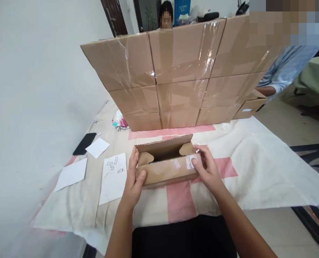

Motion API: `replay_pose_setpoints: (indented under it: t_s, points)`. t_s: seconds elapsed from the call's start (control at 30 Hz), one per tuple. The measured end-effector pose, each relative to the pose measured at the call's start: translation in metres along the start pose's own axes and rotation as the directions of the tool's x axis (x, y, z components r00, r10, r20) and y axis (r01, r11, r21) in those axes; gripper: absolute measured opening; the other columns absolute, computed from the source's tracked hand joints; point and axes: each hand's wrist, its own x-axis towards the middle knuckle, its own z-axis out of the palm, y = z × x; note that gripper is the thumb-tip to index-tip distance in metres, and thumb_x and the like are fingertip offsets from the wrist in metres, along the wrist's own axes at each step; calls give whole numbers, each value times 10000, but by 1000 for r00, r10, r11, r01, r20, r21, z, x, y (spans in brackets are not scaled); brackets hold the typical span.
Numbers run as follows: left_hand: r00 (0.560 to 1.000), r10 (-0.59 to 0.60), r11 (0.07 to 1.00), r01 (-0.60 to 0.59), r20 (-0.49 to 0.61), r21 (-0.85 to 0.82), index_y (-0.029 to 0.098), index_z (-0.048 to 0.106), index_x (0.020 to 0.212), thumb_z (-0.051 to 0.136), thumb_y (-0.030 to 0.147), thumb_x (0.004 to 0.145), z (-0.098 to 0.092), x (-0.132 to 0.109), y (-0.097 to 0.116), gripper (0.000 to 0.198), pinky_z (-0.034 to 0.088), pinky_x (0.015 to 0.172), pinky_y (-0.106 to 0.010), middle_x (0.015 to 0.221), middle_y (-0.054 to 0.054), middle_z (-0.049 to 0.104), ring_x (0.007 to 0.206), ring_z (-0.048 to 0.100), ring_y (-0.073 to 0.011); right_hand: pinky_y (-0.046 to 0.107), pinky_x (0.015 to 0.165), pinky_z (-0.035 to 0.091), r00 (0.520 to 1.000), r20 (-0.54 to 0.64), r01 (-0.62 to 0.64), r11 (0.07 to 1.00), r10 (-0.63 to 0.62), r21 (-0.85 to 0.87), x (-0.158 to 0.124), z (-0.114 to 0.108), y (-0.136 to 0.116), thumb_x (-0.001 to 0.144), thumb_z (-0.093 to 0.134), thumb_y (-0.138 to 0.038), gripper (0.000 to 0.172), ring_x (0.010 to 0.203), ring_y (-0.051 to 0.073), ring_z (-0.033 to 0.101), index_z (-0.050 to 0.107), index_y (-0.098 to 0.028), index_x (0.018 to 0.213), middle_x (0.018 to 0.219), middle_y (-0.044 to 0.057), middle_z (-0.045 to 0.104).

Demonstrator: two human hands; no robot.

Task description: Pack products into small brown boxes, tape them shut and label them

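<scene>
A small open cardboard box lies on the cloth-covered table in front of me, its lid flap standing up at the back and two side tabs folded inward. My left hand grips the box's left end, thumb across the front face. At the right end, my right hand holds the box with fingers curled over the top edge near a white label.
A wall of taped cardboard boxes stands behind. White paper sheets, one carrying small metal parts, and a black phone lie at left. A white-and-pink cloth covers the table. Another person in a blue sleeve sits at right.
</scene>
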Motion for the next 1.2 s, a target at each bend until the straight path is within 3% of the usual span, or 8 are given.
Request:
replay_pose_setpoints:
  t_s: [0.13,0.27,0.47,0.63,0.83,0.97,1.1,1.2]
  points:
    - [996,21,998,-15,-88,61,453,160,1632,497,323,1046,2,5,-7,689,373,1214,-541,1562,-63,466,1486,422,-265,480,1053,469,1000,-1,-29,997,29,-70,0,8,0,976,513,-298,725,1270,262,525,193,-346,1624,1647,87,341]
    - [993,120,923,-115,9,367,345,640,1364,461,275,1047,-5,11,3,370,353,1202,-534,1319,-63,631,1423,455,-277,568,1145,389,980,-59,183,974,-192,-133,0,15,6,978,441,-250,395,1358,305,458,630,-292,1322,1286,74,701]
    - [973,123,653,-228,196,722,326,637,1395,705,508,904,13,7,44,528,155,1215,-692,1348,-131,639,1408,480,-419,594,1109,405,944,-83,304,940,-319,-156,2,18,6,965,485,-245,253,1271,321,534,737,-272,973,1113,61,788]
    - [975,118,607,-223,191,763,344,593,1454,765,515,846,27,10,43,654,267,1162,-703,1407,-176,588,1470,386,-479,533,1097,448,985,-155,57,991,-75,-120,2,-20,5,999,481,-363,283,1244,302,606,728,-264,1095,1238,89,736]
    - [951,68,627,-276,302,728,325,620,1425,779,430,860,6,47,21,596,332,1122,-673,1466,-195,545,1464,420,-440,454,976,497,851,-136,-524,835,506,-170,7,-71,37,933,451,-543,460,1088,279,648,754,-220,809,1230,96,718]
    - [959,24,637,-233,284,734,309,616,1415,754,335,881,7,60,26,552,275,1122,-735,1505,-198,521,1421,469,-439,359,763,521,788,-36,-614,782,614,-106,12,-73,43,855,506,-517,408,875,224,652,760,-199,839,1123,85,749]
    - [962,235,634,-259,137,729,255,612,1365,747,264,857,51,33,48,526,260,1119,-758,1584,-208,427,1474,351,-504,324,652,502,777,12,-623,771,630,-136,19,-67,42,852,533,-469,364,739,198,637,735,-173,790,876,64,741]
    - [777,615,671,-605,133,429,301,589,1325,693,217,882,113,8,56,463,471,1078,-501,1613,-126,371,1375,505,-336,319,603,512,790,51,-594,784,611,-181,24,-65,44,901,569,-425,340,665,186,625,720,-152,767,745,54,695]
